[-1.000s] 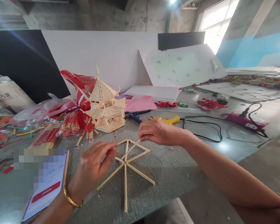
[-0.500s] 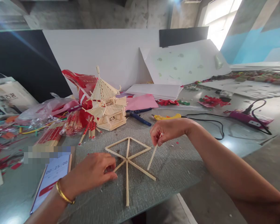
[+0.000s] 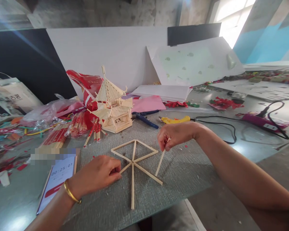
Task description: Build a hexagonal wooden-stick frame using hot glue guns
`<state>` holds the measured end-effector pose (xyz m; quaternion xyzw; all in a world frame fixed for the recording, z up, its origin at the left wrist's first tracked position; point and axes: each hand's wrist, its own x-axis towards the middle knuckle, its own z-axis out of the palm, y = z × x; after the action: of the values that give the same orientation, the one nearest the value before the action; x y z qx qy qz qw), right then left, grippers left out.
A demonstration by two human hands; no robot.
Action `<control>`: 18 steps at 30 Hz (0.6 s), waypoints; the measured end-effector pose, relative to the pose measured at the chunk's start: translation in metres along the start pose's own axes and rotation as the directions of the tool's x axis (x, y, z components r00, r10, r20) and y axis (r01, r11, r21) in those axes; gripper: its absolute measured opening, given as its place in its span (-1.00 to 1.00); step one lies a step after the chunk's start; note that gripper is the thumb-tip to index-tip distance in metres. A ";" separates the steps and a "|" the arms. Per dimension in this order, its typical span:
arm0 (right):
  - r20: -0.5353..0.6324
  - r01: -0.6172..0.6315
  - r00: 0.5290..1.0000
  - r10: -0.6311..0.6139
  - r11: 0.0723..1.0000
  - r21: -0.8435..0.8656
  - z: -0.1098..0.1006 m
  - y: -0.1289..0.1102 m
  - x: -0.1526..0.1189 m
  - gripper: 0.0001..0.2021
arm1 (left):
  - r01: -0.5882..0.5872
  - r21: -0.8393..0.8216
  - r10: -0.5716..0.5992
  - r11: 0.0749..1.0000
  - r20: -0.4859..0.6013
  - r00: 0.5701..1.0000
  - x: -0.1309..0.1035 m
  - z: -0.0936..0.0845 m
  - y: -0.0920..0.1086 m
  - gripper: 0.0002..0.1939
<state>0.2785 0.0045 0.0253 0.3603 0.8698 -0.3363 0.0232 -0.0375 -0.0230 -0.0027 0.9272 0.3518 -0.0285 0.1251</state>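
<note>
A wheel-like frame of pale wooden sticks lies flat on the table, several spokes meeting at one centre. Two outer sticks join the spoke tips on its far side. My left hand is closed at the left front spoke, thumb and fingertips pinching its outer end. Between the fingers of my right hand is a loose wooden stick, held tilted with its lower end down beside the right front spoke. Whether that end touches the spoke I cannot tell.
Behind the frame stands a stick-built pagoda model. Blue-handled pliers and a yellow glue gun with a black cord lie nearby. Left are bundled sticks and a phone running a timer. A purple power strip sits right.
The right hand's stick has come slightly closer to the right front spoke. My left hand keeps its pinch. The whole view has shifted a little, and the phone timer has advanced one second.
</note>
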 end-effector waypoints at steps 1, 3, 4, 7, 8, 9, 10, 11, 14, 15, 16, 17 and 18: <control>0.003 0.002 1.000 -0.002 1.000 -0.001 0.000 0.000 0.000 -0.87 | 0.005 -0.003 -0.005 1.000 0.002 1.000 0.000 0.000 0.000 -0.80; 0.008 -0.002 1.000 0.002 1.000 -0.002 0.000 0.000 0.001 -0.86 | 0.007 -0.003 -0.007 1.000 0.003 1.000 0.001 -0.001 0.001 -0.79; 0.009 -0.005 1.000 0.005 1.000 -0.003 0.000 0.000 0.001 -0.86 | 0.006 -0.001 -0.006 1.000 0.001 1.000 0.001 -0.001 0.001 -0.79; 0.009 -0.017 1.000 0.017 1.000 -0.013 0.000 -0.001 0.001 -0.85 | -0.002 0.006 0.002 1.000 -0.007 1.000 0.001 0.001 -0.001 -0.80; 0.009 -0.017 1.000 0.017 1.000 -0.019 0.000 -0.001 0.002 -0.85 | -0.001 0.007 0.001 1.000 -0.009 1.000 0.001 0.001 -0.001 -0.80; 0.010 -0.014 1.000 0.015 1.000 -0.024 0.000 -0.002 0.002 -0.85 | -0.001 0.008 0.001 1.000 -0.008 1.000 0.001 0.002 -0.002 -0.81; 0.012 -0.011 1.000 0.011 1.000 -0.026 0.000 -0.002 0.002 -0.85 | -0.001 0.010 0.001 1.000 -0.005 1.000 0.001 0.002 -0.003 -0.81; 0.011 -0.005 1.000 0.005 1.000 -0.026 0.001 -0.002 0.002 -0.85 | -0.002 0.012 0.002 1.000 -0.001 1.000 0.001 0.003 -0.004 -0.81; 0.002 0.013 1.000 -0.013 1.000 -0.026 0.001 -0.003 0.001 -0.86 | -0.011 -0.006 0.011 1.000 -0.004 1.000 0.002 0.006 -0.008 -0.80; 0.000 0.018 1.000 -0.018 0.999 -0.030 0.001 -0.003 0.002 -0.86 | -0.015 -0.020 0.015 1.000 -0.008 1.000 0.003 0.007 -0.010 -0.80; 0.001 0.022 1.000 -0.022 0.999 -0.035 0.002 -0.003 0.002 -0.86 | -0.018 -0.032 0.018 0.999 -0.008 1.000 0.003 0.008 -0.012 -0.81; 0.005 0.025 1.000 -0.025 0.999 -0.040 0.002 -0.003 0.002 -0.86 | -0.018 -0.040 0.018 0.999 -0.004 1.000 0.003 0.009 -0.013 -0.81; 0.011 0.027 1.000 -0.026 0.999 -0.045 0.002 -0.003 0.002 -0.86 | -0.016 -0.043 0.017 0.999 0.003 1.000 0.003 0.010 -0.014 -0.81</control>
<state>0.2744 0.0030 0.0248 0.3464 0.8817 -0.3188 0.0312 -0.0440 -0.0129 -0.0157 0.9271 0.3444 -0.0215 0.1460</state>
